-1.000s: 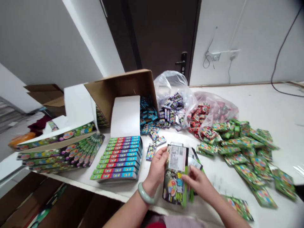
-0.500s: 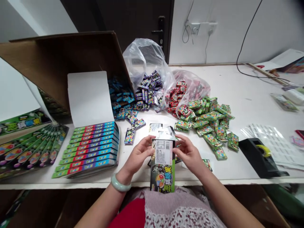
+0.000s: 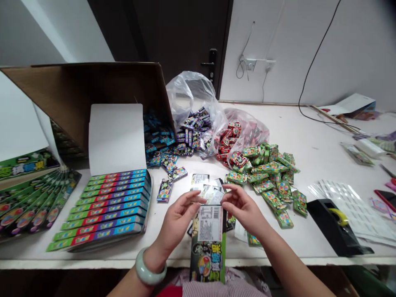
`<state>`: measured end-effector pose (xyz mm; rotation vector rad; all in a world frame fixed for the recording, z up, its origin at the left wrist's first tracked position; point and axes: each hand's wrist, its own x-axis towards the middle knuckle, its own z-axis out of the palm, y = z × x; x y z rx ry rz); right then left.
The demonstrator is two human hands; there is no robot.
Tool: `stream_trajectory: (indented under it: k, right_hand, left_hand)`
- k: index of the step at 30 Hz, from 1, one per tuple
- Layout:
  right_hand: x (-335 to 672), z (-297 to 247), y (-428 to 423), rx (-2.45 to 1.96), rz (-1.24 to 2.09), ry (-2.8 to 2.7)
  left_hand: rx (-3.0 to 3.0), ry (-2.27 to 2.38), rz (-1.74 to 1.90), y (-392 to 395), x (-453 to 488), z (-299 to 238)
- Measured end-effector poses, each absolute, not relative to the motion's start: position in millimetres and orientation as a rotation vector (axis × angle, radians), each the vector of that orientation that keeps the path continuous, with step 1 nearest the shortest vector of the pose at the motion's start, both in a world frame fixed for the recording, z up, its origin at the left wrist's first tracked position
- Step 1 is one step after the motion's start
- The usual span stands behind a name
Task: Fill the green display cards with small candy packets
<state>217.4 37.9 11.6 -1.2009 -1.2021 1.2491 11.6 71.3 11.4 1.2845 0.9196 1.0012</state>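
Note:
Right at the table's front edge is a black-and-green printed candy card (image 3: 206, 264) with a white printed label (image 3: 210, 222) on its upper half. My left hand (image 3: 177, 216) pinches its top left corner between thumb and fingers. At the top right corner, my right hand (image 3: 244, 208) grips the card the same way, its other fingers curled above. Just beyond the fingertips lie more cards and clear film pieces (image 3: 213, 194), partly covered by the hands. A small green candy box (image 3: 253, 240) sits beside my right wrist, partly hidden.
Left stand a row of multicoloured candy boxes (image 3: 105, 210) with a white backing card, fanned green cards (image 3: 37, 202) and an open carton (image 3: 123, 82). Behind are bags of purple boxes (image 3: 194, 128) and red boxes (image 3: 227, 140). Green boxes (image 3: 272, 173) and a black tape dispenser (image 3: 328, 227) lie right.
The view has tilted up, so everything appears lower in the picture. Both hands stay at the card's top corners, with the fingers slightly shifted.

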Motion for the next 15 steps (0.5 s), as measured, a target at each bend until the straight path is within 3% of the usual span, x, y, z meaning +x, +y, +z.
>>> stream_trajectory:
  k: [7,15]
  right_hand:
    - [212.7,29.9,35.1,-1.260,1.012,-1.538]
    - [209.8,44.1,48.2,-1.273,1.411,-1.258]
  left_hand:
    - [1.507,0.867,1.028,76.6,4.8,12.5]
    - [1.386,0.983,0.911,84.2,15.5,30.1]
